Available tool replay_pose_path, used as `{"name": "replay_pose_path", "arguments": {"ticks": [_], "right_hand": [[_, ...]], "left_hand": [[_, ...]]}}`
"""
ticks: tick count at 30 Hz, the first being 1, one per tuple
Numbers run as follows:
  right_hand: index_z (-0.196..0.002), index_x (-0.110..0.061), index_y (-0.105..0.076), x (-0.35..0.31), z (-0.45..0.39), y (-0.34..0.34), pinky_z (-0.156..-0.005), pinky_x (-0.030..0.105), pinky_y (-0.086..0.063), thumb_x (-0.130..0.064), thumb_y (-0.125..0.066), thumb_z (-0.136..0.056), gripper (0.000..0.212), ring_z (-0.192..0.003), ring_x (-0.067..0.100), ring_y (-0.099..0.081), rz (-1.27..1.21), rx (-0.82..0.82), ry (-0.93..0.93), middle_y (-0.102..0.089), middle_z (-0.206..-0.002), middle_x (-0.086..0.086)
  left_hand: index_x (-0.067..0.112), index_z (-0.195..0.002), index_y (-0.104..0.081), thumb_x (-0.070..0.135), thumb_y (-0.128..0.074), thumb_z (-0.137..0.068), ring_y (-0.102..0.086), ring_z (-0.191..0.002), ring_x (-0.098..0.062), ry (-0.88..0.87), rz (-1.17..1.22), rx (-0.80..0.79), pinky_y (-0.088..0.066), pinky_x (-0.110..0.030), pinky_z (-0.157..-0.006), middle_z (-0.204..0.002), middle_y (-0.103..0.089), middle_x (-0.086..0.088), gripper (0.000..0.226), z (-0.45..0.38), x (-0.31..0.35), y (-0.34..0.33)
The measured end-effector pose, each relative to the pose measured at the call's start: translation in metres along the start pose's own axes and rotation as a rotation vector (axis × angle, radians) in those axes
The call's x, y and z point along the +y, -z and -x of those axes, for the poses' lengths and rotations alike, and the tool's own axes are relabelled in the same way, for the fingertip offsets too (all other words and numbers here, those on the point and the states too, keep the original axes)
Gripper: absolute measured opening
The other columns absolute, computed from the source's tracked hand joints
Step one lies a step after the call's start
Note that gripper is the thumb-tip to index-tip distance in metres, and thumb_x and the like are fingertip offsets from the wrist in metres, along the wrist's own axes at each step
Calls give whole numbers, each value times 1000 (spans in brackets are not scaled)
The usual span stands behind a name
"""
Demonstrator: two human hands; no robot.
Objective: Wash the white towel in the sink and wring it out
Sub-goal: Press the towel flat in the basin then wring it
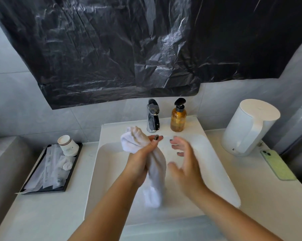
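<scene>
Mid-wring, by the look: white towel (155,169) twisted over sink (221,164), clamped in left hand (143,160) grip, right hand (185,162) blurred, fingers apart, holding nothing; next probably needs rt to grab lower end & twist.

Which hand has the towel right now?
The left hand: it grips the twisted towel over the sink. The right hand is open beside it, holding nothing.

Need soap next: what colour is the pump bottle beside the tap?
The pump bottle is amber with a black pump top, seen clearly in the head view.
</scene>
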State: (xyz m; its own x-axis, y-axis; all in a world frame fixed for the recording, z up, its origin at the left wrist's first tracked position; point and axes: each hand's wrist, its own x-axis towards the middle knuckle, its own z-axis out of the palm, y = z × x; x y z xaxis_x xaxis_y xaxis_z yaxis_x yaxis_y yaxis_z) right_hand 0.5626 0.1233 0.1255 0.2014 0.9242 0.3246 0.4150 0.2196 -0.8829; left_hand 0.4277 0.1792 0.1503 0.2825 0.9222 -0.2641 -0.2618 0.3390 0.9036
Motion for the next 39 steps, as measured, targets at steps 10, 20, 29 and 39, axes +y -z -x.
{"name": "replay_pose_path", "arguments": {"ticks": [10,20,29,39], "right_hand": [[-116,-24,-56,3,-10,-43,-71,1,-41,-41,-65,-80,41,-94,-11,-59,30,94,-24,-59,-96,-29],[-105,-27,-56,23,-44,7,-63,36,-52,-10,-76,-65,48,-79,21,-60,185,-115,438,-63,-91,3],[-100,-2,-69,9,-75,16,-73,34,-54,-12,-67,-85,18,-86,28,-65,431,-375,916,-65,-99,14],[-76,-11,-59,32,-79,12,-43,26,-39,2,-76,-56,30,-50,23,-49,816,-671,1033,-52,-61,3]], "left_hand": [[28,-129,-61,48,-73,-69,-62,-116,-3,-290,-328,-120,-51,-20,-93,-126,-67,13,64,26,17,-18],[-10,-102,-65,1,-77,-75,-69,-100,-7,-40,-652,-9,-52,-19,-73,-97,-77,-5,32,-2,17,82],[-14,-137,-42,53,-52,-94,-56,-122,-42,580,-216,-454,-41,-53,-109,-132,-55,-32,80,-13,-2,34],[7,-96,-66,15,-81,-70,-64,-62,-18,632,-549,-483,-52,-33,-71,-67,-62,-6,31,-8,-8,13]]}}
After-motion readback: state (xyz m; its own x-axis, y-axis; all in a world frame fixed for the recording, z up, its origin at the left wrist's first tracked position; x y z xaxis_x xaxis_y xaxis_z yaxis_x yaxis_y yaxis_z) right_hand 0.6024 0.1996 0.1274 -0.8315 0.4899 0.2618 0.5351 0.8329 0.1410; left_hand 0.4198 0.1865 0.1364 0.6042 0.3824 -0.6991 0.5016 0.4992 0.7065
